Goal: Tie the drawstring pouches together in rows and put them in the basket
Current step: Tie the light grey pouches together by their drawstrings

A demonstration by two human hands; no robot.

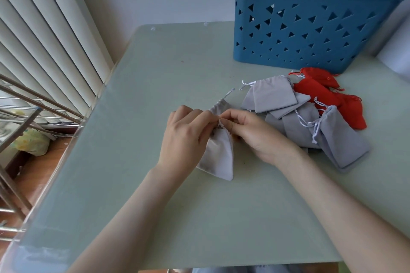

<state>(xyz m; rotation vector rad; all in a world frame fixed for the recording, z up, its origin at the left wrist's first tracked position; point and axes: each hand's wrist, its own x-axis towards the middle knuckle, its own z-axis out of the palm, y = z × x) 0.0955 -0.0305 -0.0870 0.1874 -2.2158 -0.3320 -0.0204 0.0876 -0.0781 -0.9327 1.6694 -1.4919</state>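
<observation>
A grey drawstring pouch [219, 157] lies on the pale green table [155, 77] under my hands, its neck pointing away from me. A second grey pouch [216, 107] lies just beyond it, neck towards the first. My left hand [184, 137] and my right hand [253, 131] meet over the two necks, fingertips pinching the white drawstrings [220, 120]. To the right lies a loose pile of several grey pouches [310, 122], with red pouches [332, 99] behind them. The blue basket [310, 29] stands at the back right.
White vertical blinds [44, 29] hang along the left. A metal rack [20, 117] and a floor drop sit beyond the table's left edge. A white object [397, 51] stands at the far right beside the basket.
</observation>
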